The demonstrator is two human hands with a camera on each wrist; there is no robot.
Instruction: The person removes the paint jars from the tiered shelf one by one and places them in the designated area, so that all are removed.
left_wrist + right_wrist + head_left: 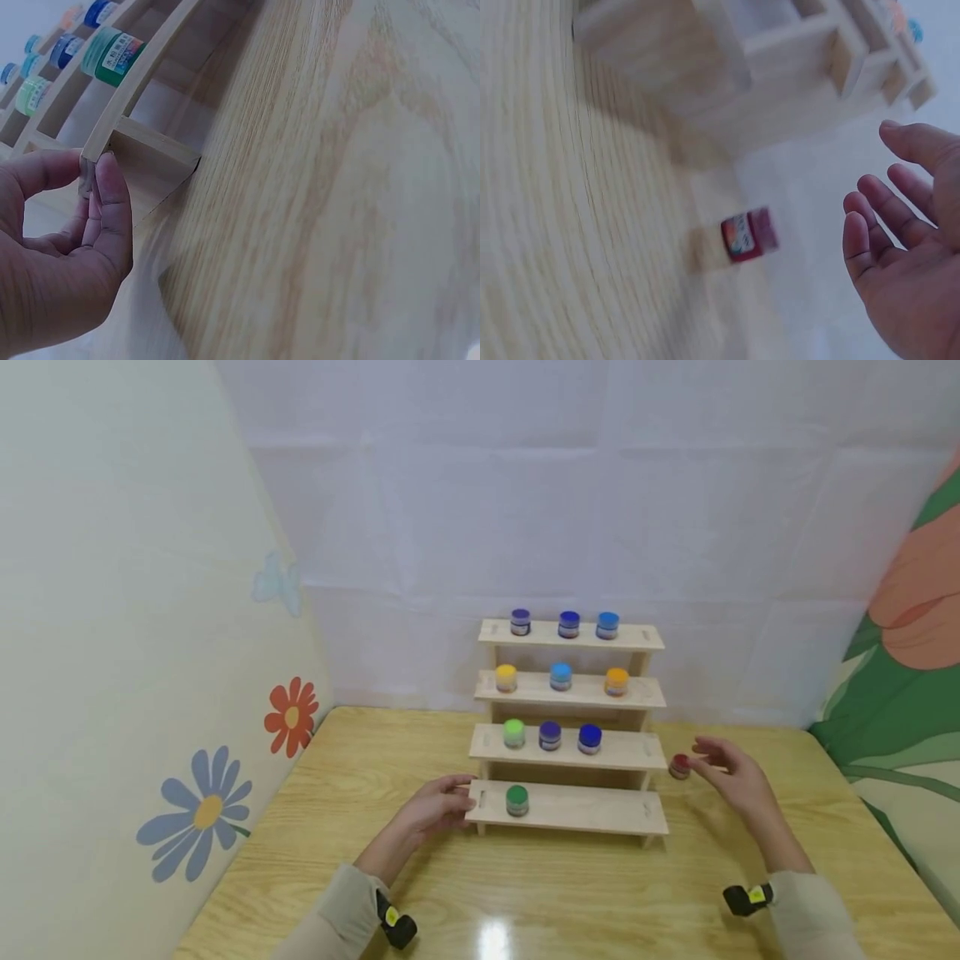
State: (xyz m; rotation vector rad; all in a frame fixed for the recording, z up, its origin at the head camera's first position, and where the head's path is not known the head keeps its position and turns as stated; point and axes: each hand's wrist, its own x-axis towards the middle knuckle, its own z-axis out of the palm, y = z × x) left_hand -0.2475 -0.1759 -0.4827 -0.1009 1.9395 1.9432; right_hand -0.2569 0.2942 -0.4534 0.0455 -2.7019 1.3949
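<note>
My left hand (433,812) pinches the left end of the lowest board of a four-tier wooden display stand (592,810). In the left wrist view, thumb and fingers lie on either side of that board end. A green paint jar (517,802) stands on the same tier, near its left end. To the right of the stand, a dark red paint jar (680,766) is upright on the table. Beside it is my right hand (738,781), its fingers spread and relaxed. The right wrist view shows a gap between this hand (907,240) and the red jar (750,235).
On the second tier from below stand light green (513,734), purple (550,736) and dark blue (589,739) jars. Above are yellow (506,678), light blue (560,677) and orange (617,682) ones. Three bluish jars line the top. A white cloth (420,527) hangs behind the wooden table (360,752).
</note>
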